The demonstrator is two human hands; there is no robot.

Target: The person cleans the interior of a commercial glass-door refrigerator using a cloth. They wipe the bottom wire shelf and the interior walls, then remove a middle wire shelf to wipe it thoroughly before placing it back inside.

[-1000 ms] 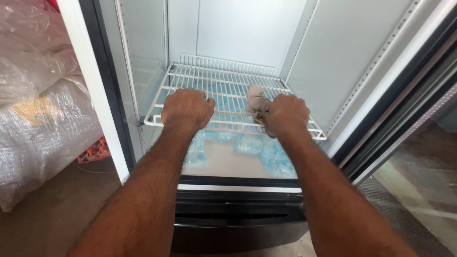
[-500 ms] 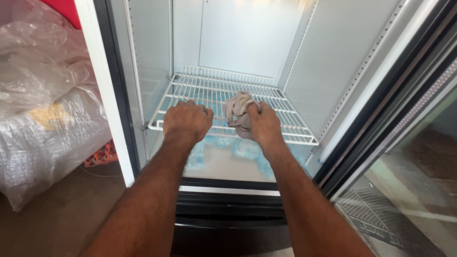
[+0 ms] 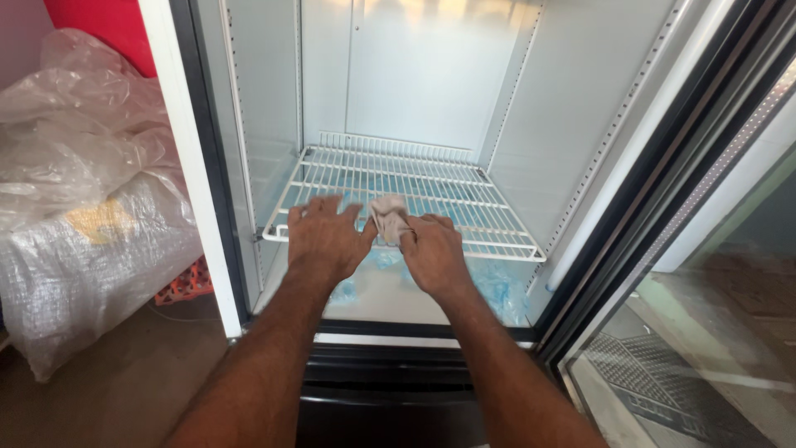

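Note:
Both my arms reach into an open white display fridge. My right hand [image 3: 433, 253] grips a crumpled pale cloth [image 3: 387, 215] and presses it on the front of the white wire shelf [image 3: 481, 203]. Just left of the cloth, my left hand [image 3: 324, 239] lies flat, fingers spread, on the shelf's front rail. The two hands almost touch. Beneath the shelf, blue crumpled plastic [image 3: 497, 292] lies on the fridge floor.
The fridge's glass door [image 3: 705, 274] stands open at the right, with a second wire rack [image 3: 663, 390] seen behind it. Bulging clear plastic sacks [image 3: 83, 207] sit on the floor at the left, beside an orange crate [image 3: 184, 284]. A red panel [image 3: 99, 29] stands behind them.
My right hand has slid the cloth leftward along the shelf's front, ending close to my left hand. The left hand has opened its fingers. The view has tilted up a little.

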